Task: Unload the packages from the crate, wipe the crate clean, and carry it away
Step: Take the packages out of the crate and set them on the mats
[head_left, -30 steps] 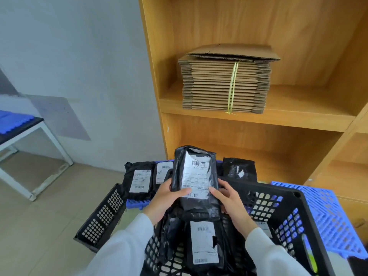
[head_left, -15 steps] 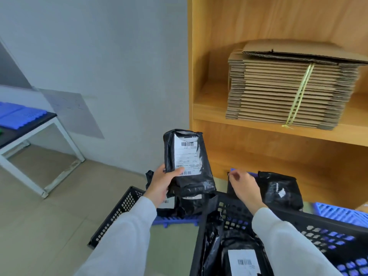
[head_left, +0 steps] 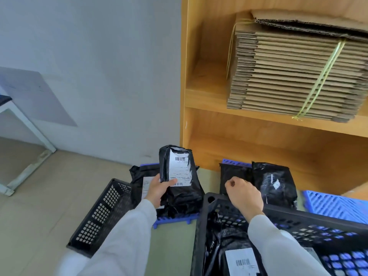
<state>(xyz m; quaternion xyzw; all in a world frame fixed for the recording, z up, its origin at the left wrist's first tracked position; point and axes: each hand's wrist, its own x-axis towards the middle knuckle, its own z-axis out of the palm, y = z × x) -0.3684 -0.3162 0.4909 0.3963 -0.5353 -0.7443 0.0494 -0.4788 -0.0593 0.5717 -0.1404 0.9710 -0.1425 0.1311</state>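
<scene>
My left hand [head_left: 157,190] grips a black package with a white barcode label [head_left: 178,172], held upright above other black packages [head_left: 141,183] lying on a blue pallet [head_left: 175,219]. My right hand [head_left: 244,195] hovers over the far rim of the black crate [head_left: 304,228], fingers curled with nothing in them. Inside the crate lies another black package with a label [head_left: 237,257]. Beyond the crate, a black package [head_left: 274,184] rests on a second blue pallet [head_left: 334,204].
A flattened black crate panel [head_left: 99,214] lies on the floor at left. A wooden shelf unit [head_left: 258,124] holds a tied stack of flat cardboard [head_left: 294,72]. A white table leg [head_left: 29,126] stands far left by the grey wall.
My left hand has carried the labelled package left and clear of the crate, over the pallet. My right hand has let go of it and hangs above the crate rim. The view has shifted left.
</scene>
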